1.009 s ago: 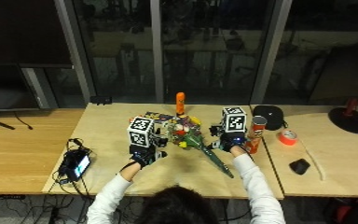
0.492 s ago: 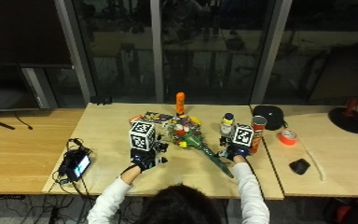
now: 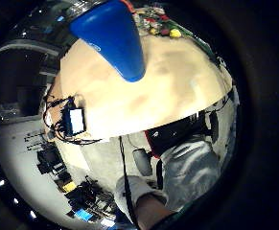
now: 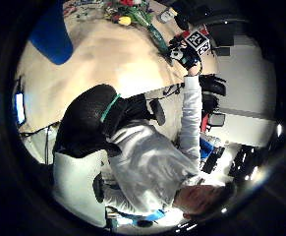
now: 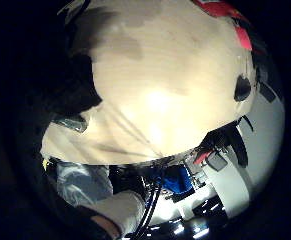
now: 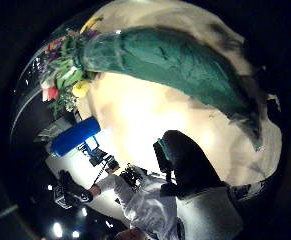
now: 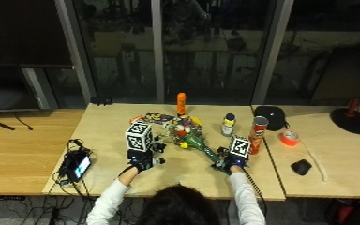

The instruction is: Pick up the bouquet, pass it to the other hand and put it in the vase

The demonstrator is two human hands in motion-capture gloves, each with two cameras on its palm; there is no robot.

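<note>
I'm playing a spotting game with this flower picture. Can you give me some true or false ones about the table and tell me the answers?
1. The bouquet lies on the table. True.
2. The bouquet stands in the orange vase. False: the vase stands behind it, with nothing in it.
3. The right hand is at the bouquet's green stem end. True.
4. The left hand holds the flowers. False: it is apart from them, beside the bouquet.
5. A red tape roll lies on the table. True.

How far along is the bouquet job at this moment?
Nothing is finished: the bouquet lies on the table. In hand: the right hand is at its green wrapped stem end. Left: lift it, pass it to the left hand, then place it in the vase.
</note>
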